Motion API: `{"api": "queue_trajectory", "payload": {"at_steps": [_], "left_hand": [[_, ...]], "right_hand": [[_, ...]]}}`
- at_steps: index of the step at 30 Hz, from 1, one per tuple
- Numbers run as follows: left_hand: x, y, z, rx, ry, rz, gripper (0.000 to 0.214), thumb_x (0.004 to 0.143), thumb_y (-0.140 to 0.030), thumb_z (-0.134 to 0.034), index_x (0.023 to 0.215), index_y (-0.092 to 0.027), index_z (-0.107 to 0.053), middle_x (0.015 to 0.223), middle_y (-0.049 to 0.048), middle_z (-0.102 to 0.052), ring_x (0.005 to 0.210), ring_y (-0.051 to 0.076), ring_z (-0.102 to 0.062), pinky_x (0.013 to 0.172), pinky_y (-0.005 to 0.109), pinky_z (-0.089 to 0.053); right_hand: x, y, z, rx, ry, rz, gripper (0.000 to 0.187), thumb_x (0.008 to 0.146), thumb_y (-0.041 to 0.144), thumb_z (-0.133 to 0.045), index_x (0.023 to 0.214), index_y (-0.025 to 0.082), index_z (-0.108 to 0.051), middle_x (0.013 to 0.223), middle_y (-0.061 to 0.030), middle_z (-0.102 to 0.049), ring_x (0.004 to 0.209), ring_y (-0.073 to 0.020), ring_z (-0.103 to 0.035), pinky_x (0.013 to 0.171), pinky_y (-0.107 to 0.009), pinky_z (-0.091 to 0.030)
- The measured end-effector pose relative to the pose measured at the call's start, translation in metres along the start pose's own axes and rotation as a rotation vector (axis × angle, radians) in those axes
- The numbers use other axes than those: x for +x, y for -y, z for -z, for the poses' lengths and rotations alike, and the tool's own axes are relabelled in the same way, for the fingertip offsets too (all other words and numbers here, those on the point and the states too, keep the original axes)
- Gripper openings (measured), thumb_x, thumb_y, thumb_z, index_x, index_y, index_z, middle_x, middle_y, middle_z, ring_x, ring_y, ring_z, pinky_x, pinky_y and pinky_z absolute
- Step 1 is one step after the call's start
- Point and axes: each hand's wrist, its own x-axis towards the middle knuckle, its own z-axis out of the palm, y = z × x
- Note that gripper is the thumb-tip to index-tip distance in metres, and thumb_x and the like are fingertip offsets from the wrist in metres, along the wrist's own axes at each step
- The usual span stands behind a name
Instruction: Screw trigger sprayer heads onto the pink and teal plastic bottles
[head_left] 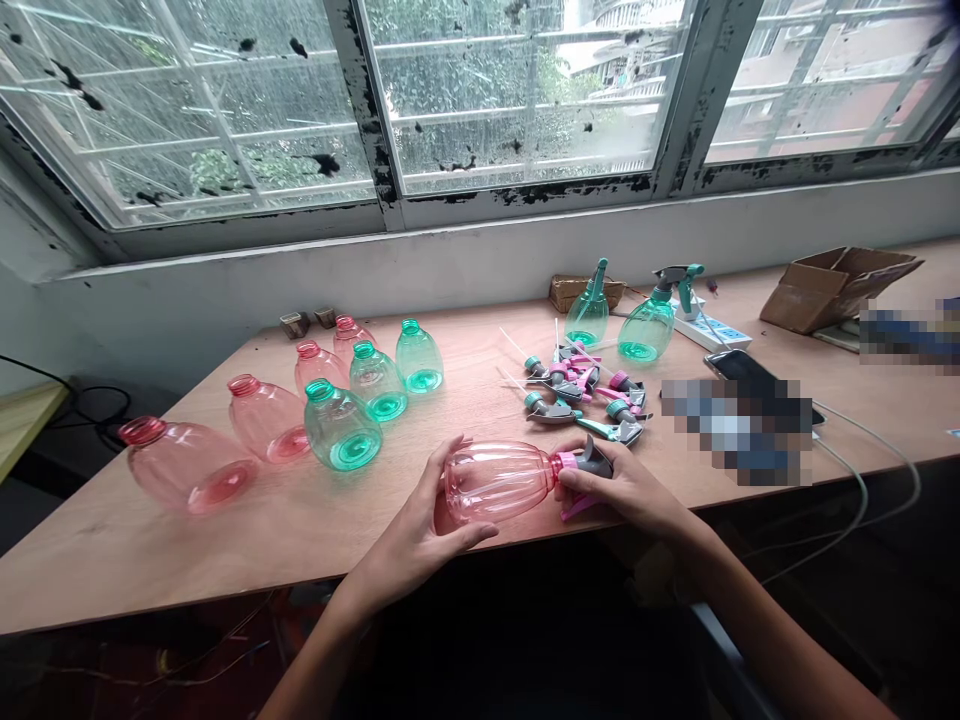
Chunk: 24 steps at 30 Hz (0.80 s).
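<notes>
Near the table's front edge, a clear pink spray bottle (496,482) lies sideways between my hands. My left hand (439,530) is wrapped round its base end. At the neck, my right hand (615,480) grips the grey and pink spray head (592,458), which sits on the bottle's mouth; whether it is fully screwed on I cannot tell. The pink trigger (577,506) points down toward the table edge. Just beyond my right hand lies a pile of loose spray heads (574,385), grey with pink or green parts, some with thin white tubes.
Several open pink bottles (191,465) and green bottles (343,430) stand at the left. Two green bottles with spray heads (646,325) stand at the back, beside a power strip (712,325). A phone (757,380), cables and a cardboard box (832,285) are at the right.
</notes>
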Motion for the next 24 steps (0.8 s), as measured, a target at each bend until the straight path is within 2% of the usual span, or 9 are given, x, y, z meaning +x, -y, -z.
{"api": "queue_trajectory", "payload": {"at_steps": [12,24], "left_hand": [[0.0013,0.0022,0.0007,-0.014,0.008,0.001,0.09,0.082,-0.031,-0.077,0.152,-0.034,-0.021,0.16,0.0067,-0.028,0.143,0.031,-0.034,0.121,0.046,-0.027],[0.0002,-0.0005,0.0001,0.002,0.008,0.024,0.091,0.083,-0.032,-0.076,0.153,-0.034,-0.019,0.16,0.0076,-0.028,0.141,0.032,-0.037,0.12,0.048,-0.028]], "right_hand": [[-0.0006,0.0006,0.0002,-0.004,0.018,0.018,0.032,0.086,0.04,-0.074,0.104,0.017,-0.059,0.078,-0.0027,-0.074,0.07,-0.0195,-0.073,0.068,-0.034,-0.062],[-0.002,-0.0005,0.0,0.013,0.023,0.022,0.031,0.087,0.038,-0.074,0.104,0.016,-0.059,0.077,-0.0021,-0.074,0.069,-0.0182,-0.072,0.068,-0.033,-0.063]]}}
